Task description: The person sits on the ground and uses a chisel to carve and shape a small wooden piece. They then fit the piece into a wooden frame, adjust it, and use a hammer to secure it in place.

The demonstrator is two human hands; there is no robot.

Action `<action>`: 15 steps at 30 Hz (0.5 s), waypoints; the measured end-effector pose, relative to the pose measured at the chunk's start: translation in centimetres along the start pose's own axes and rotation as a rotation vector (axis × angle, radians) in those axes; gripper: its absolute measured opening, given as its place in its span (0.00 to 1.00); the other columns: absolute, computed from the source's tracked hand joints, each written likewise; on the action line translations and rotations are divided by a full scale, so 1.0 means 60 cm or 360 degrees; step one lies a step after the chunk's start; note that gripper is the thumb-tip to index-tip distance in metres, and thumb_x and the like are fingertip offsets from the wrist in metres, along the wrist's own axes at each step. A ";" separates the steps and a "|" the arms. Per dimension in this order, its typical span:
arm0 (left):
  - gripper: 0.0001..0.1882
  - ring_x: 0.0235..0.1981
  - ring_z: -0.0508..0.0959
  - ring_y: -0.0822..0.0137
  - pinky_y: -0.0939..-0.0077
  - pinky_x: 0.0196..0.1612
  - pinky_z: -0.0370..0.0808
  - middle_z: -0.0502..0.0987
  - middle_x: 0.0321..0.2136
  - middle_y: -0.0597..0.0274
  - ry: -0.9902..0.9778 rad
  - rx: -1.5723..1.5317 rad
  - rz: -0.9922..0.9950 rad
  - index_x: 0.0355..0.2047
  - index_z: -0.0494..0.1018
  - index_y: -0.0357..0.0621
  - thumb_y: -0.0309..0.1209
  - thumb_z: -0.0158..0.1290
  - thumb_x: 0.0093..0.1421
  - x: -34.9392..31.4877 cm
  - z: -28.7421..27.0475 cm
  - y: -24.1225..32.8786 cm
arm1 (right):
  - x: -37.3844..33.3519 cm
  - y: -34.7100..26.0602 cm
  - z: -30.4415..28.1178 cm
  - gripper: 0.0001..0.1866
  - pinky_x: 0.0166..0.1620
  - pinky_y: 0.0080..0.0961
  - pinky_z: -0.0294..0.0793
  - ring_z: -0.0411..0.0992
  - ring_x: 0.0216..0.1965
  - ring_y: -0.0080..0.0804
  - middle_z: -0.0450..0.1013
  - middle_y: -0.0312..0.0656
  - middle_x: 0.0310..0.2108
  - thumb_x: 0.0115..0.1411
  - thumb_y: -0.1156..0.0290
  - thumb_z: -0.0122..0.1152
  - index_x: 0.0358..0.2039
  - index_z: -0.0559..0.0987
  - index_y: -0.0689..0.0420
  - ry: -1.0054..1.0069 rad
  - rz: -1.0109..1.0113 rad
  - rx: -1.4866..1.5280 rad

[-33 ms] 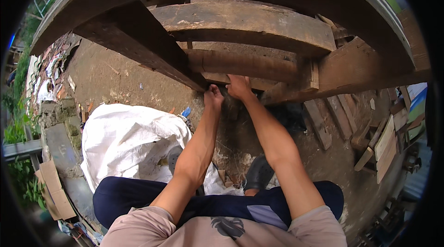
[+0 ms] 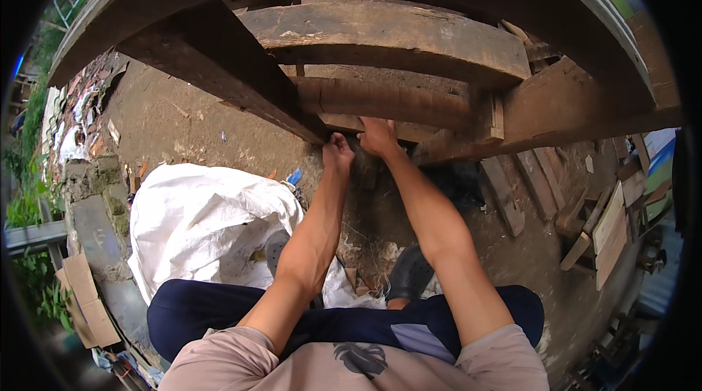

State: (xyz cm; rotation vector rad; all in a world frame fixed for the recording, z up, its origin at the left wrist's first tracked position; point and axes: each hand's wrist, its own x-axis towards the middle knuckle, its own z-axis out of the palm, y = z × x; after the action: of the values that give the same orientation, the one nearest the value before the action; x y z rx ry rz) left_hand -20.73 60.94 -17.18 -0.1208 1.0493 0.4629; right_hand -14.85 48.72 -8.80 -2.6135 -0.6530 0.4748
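Note:
Both my arms reach forward under a dark wooden frame. My left hand [image 2: 338, 150] is closed with its fingers curled, at the lower end of a slanting wooden leg [image 2: 252, 80]. Whatever those fingers hold is too small or hidden to make out. Close beside it on the right, my right hand [image 2: 378, 137] is wrapped round a low wooden crosspiece [image 2: 415, 132], its fingertips partly hidden. Above that runs a rounded, worn wooden rail [image 2: 387, 100], and higher still a wide weathered plank [image 2: 395, 29].
A crumpled white woven sack [image 2: 212, 223] lies at my left. Beyond it stands a low block wall [image 2: 95, 215] with cardboard [image 2: 89, 303] against it. Loose planks [image 2: 504, 197] and scrap wood [image 2: 610, 237] lie at the right. A thick beam [image 2: 570, 102] crosses there.

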 end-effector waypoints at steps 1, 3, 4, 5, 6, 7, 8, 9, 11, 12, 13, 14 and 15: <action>0.03 0.27 0.79 0.68 0.80 0.35 0.85 0.76 0.30 0.57 -0.0056 0.0004 0.0007 0.38 0.72 0.34 0.22 0.49 0.69 -0.010 0.003 0.004 | 0.002 -0.004 -0.003 0.34 0.71 0.51 0.47 0.57 0.70 0.46 0.67 0.46 0.65 0.56 0.66 0.67 0.65 0.69 0.47 -0.0029 0.0016 0.0034; 0.04 0.29 0.79 0.68 0.80 0.37 0.85 0.76 0.31 0.58 -0.0112 -0.0008 0.0043 0.38 0.72 0.34 0.23 0.49 0.69 -0.029 0.006 0.011 | 0.001 -0.011 -0.005 0.34 0.71 0.50 0.48 0.58 0.70 0.46 0.67 0.46 0.65 0.56 0.66 0.67 0.64 0.70 0.47 -0.0032 -0.0008 0.0043; 0.04 0.30 0.79 0.68 0.79 0.38 0.85 0.76 0.31 0.58 -0.0161 -0.0012 0.0058 0.38 0.72 0.34 0.23 0.50 0.70 -0.037 0.024 0.011 | 0.012 -0.013 -0.016 0.33 0.70 0.50 0.48 0.59 0.69 0.46 0.67 0.45 0.65 0.56 0.66 0.67 0.64 0.70 0.46 -0.0013 -0.0024 0.0045; 0.05 0.31 0.79 0.68 0.79 0.38 0.85 0.76 0.32 0.58 -0.0222 0.0023 0.0049 0.38 0.72 0.34 0.24 0.50 0.70 -0.062 0.030 0.000 | 0.009 0.000 -0.016 0.33 0.70 0.49 0.49 0.60 0.68 0.46 0.68 0.45 0.64 0.56 0.66 0.67 0.64 0.70 0.46 -0.0020 -0.0010 0.0058; 0.05 0.32 0.79 0.68 0.79 0.38 0.85 0.76 0.32 0.59 -0.0284 0.0060 0.0037 0.39 0.73 0.34 0.24 0.50 0.70 -0.089 0.036 -0.012 | 0.008 0.014 -0.016 0.33 0.69 0.49 0.50 0.61 0.68 0.46 0.68 0.45 0.64 0.56 0.66 0.67 0.63 0.70 0.46 -0.0026 0.0007 0.0072; 0.05 0.32 0.79 0.68 0.79 0.39 0.85 0.76 0.32 0.59 -0.0352 0.0086 0.0046 0.39 0.73 0.33 0.24 0.50 0.70 -0.099 0.029 -0.008 | 0.008 0.013 -0.014 0.32 0.69 0.48 0.52 0.61 0.67 0.46 0.69 0.45 0.63 0.56 0.66 0.67 0.63 0.71 0.46 -0.0034 -0.0001 0.0092; 0.05 0.33 0.79 0.67 0.79 0.39 0.85 0.76 0.32 0.60 -0.0396 0.0122 0.0016 0.39 0.73 0.34 0.24 0.51 0.70 -0.103 0.018 -0.004 | 0.009 0.012 -0.011 0.32 0.68 0.49 0.53 0.62 0.66 0.46 0.69 0.45 0.62 0.57 0.66 0.67 0.63 0.71 0.46 0.0002 -0.0030 0.0066; 0.05 0.33 0.79 0.67 0.78 0.39 0.85 0.77 0.32 0.60 -0.0440 0.0158 -0.0018 0.39 0.73 0.34 0.25 0.51 0.69 -0.110 0.007 0.000 | 0.009 0.011 -0.008 0.32 0.67 0.49 0.54 0.63 0.65 0.46 0.69 0.44 0.61 0.57 0.66 0.67 0.63 0.71 0.47 0.0038 -0.0057 0.0037; 0.05 0.33 0.79 0.67 0.77 0.40 0.85 0.77 0.32 0.60 -0.0408 0.0214 -0.0012 0.40 0.73 0.34 0.26 0.52 0.69 -0.116 -0.017 0.011 | 0.008 0.001 -0.008 0.31 0.66 0.50 0.55 0.63 0.64 0.46 0.70 0.44 0.60 0.57 0.67 0.66 0.62 0.71 0.46 0.0060 -0.0099 -0.0049; 0.05 0.33 0.79 0.67 0.77 0.40 0.85 0.77 0.33 0.60 -0.0329 0.0247 0.0010 0.40 0.74 0.35 0.26 0.53 0.69 -0.123 -0.032 0.008 | 0.005 -0.002 -0.009 0.30 0.67 0.51 0.55 0.63 0.65 0.46 0.70 0.44 0.60 0.58 0.67 0.65 0.63 0.71 0.46 0.0050 -0.0090 -0.0106; 0.05 0.34 0.79 0.67 0.76 0.40 0.85 0.77 0.33 0.60 -0.0243 0.0279 0.0035 0.40 0.74 0.35 0.26 0.53 0.69 -0.131 -0.046 0.008 | 0.000 -0.007 -0.011 0.29 0.67 0.52 0.54 0.62 0.66 0.47 0.70 0.43 0.60 0.59 0.68 0.64 0.63 0.71 0.45 0.0033 -0.0082 -0.0162; 0.06 0.35 0.79 0.66 0.76 0.40 0.85 0.77 0.34 0.60 -0.0199 0.0314 0.0033 0.40 0.74 0.36 0.27 0.53 0.69 -0.135 -0.055 0.014 | -0.002 -0.012 -0.013 0.29 0.66 0.53 0.55 0.62 0.66 0.46 0.70 0.44 0.60 0.60 0.68 0.63 0.63 0.71 0.44 0.0026 -0.0052 -0.0209; 0.06 0.36 0.79 0.66 0.76 0.41 0.84 0.78 0.34 0.60 -0.0154 0.0347 0.0032 0.40 0.74 0.37 0.28 0.54 0.69 -0.137 -0.063 0.020 | -0.002 -0.017 -0.016 0.29 0.66 0.54 0.55 0.62 0.66 0.46 0.70 0.44 0.60 0.60 0.69 0.62 0.63 0.71 0.43 0.0018 -0.0023 -0.0256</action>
State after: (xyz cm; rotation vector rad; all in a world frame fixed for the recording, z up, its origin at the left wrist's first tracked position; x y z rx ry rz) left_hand -27.65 58.27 -11.86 0.1048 0.9996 0.3660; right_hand -14.95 49.19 -7.48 -2.7577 -0.7342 0.4187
